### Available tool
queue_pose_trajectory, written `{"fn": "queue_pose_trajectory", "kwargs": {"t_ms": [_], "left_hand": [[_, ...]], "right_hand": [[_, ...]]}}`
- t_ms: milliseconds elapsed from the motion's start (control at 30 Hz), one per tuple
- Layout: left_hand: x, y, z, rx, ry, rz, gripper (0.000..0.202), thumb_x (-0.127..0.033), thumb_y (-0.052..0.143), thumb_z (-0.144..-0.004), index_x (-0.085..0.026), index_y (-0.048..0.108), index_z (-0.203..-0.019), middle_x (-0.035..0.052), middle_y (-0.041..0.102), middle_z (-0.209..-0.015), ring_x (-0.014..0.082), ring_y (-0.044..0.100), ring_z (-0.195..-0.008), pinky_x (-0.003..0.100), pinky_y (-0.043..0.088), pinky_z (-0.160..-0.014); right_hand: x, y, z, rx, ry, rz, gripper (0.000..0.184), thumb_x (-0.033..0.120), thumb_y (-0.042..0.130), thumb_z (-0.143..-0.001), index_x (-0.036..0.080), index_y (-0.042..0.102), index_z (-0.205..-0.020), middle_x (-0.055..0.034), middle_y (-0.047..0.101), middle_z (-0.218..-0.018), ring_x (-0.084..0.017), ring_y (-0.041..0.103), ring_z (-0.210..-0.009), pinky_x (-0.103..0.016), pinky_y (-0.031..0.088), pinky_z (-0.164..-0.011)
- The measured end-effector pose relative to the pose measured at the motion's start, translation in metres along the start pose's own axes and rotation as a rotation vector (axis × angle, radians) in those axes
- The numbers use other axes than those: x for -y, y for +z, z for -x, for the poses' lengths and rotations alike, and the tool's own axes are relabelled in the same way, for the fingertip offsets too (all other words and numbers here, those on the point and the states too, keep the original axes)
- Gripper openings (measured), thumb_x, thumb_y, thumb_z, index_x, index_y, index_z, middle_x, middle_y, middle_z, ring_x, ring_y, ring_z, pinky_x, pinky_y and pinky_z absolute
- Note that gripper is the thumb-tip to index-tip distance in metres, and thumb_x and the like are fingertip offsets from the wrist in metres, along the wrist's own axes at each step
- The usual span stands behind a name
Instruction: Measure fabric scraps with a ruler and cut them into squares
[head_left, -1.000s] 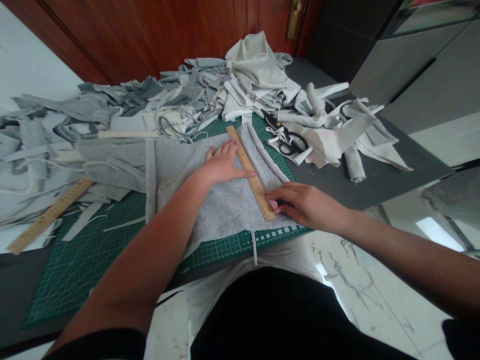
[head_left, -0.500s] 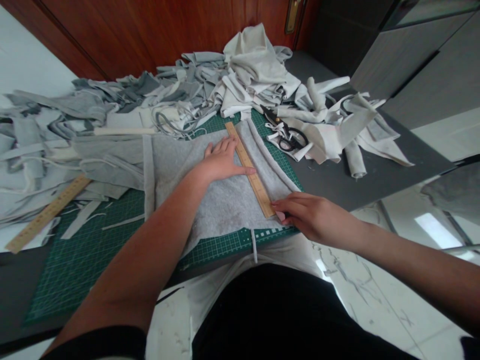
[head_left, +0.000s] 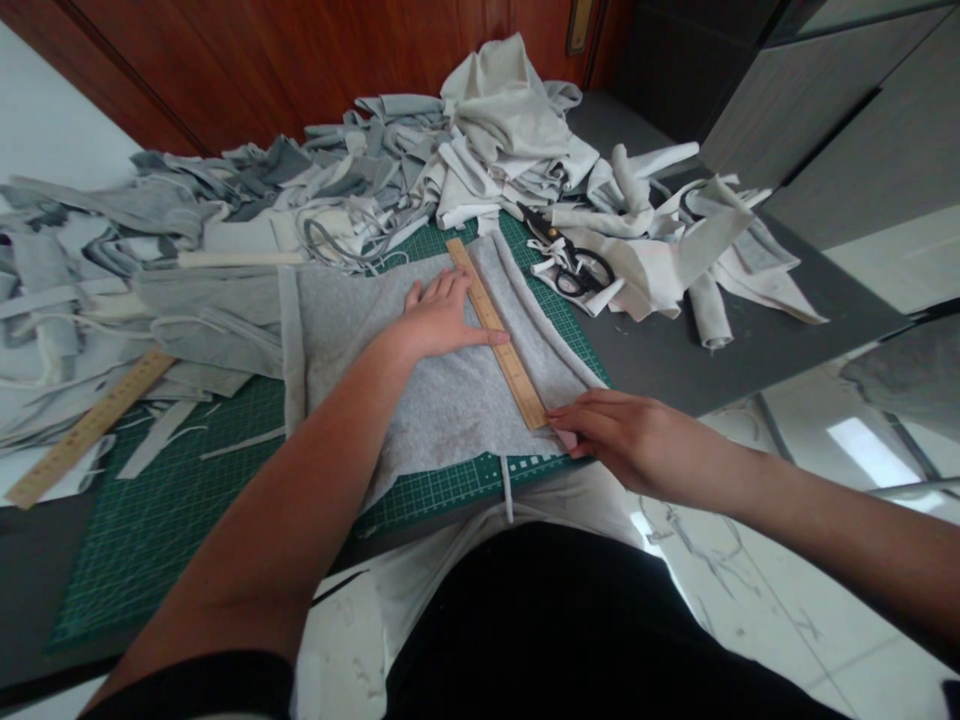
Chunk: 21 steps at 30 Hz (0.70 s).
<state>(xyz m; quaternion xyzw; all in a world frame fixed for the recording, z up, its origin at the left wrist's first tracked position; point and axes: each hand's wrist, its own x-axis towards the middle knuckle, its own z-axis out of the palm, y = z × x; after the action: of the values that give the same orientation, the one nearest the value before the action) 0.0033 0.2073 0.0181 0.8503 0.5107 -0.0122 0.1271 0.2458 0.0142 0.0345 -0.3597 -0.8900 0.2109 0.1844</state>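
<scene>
My left hand point(head_left: 446, 315) lies flat with fingers spread, its fingertips and thumb pressing on a wooden ruler point(head_left: 523, 388). The ruler rests slantwise on a piece of light grey fabric point(head_left: 442, 400), beside its rolled right edge. At the ruler's near end, my right hand point(head_left: 619, 430) is closed in a pinch on a small pale pink piece that looks like tailor's chalk point(head_left: 568, 438). Most of that piece is hidden by the fingers. Beneath the fabric is a green cutting mat point(head_left: 187, 520) with grid lines.
Black-handled scissors point(head_left: 574, 262) lie right of the fabric among cream scraps point(head_left: 652, 275). A heap of grey and cream cloth point(head_left: 510, 110) fills the back of the table. Another wooden ruler point(head_left: 94, 425) lies at left. The table's front edge is close to my body.
The view has shifted slightly. My right hand stays at the ruler's near end, and my left hand keeps its place on the ruler.
</scene>
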Motion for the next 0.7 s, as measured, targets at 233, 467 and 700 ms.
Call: {"fn": "queue_pose_trajectory", "kwargs": {"t_ms": [233, 467, 700], "left_hand": [[0.0, 0.0, -0.001, 0.001, -0.003, -0.017, 0.123, -0.087, 0.055, -0.074, -0.019, 0.012, -0.165, 0.0157, 0.017, -0.172, 0.0415, 0.01, -0.158, 0.055, 0.007, -0.128], [0.003, 0.003, -0.002, -0.018, -0.002, -0.015, 0.122, -0.088, 0.055, -0.074, -0.02, 0.012, -0.165, 0.0157, 0.017, -0.172, 0.04, 0.013, -0.158, 0.055, 0.007, -0.128], [0.003, 0.002, -0.002, -0.016, 0.004, -0.029, 0.12, -0.088, 0.054, -0.075, -0.019, 0.013, -0.165, 0.0166, 0.016, -0.172, 0.0388, 0.012, -0.159, 0.054, 0.007, -0.128]], "right_hand": [[0.004, 0.0, 0.006, 0.031, 0.008, -0.04, 0.028, 0.016, 0.051, -0.101, 0.015, 0.064, -0.126, -0.0127, 0.072, -0.105, -0.022, 0.07, -0.096, -0.037, 0.06, -0.087], [0.008, 0.0, 0.011, -0.006, 0.008, -0.065, 0.028, 0.014, 0.055, -0.098, 0.02, 0.066, -0.123, -0.011, 0.072, -0.107, -0.021, 0.07, -0.1, -0.034, 0.059, -0.09], [0.009, -0.005, 0.013, 0.073, 0.007, -0.081, 0.025, 0.013, 0.054, -0.1, 0.017, 0.067, -0.121, -0.0116, 0.071, -0.105, -0.021, 0.069, -0.099, -0.033, 0.058, -0.089]]}}
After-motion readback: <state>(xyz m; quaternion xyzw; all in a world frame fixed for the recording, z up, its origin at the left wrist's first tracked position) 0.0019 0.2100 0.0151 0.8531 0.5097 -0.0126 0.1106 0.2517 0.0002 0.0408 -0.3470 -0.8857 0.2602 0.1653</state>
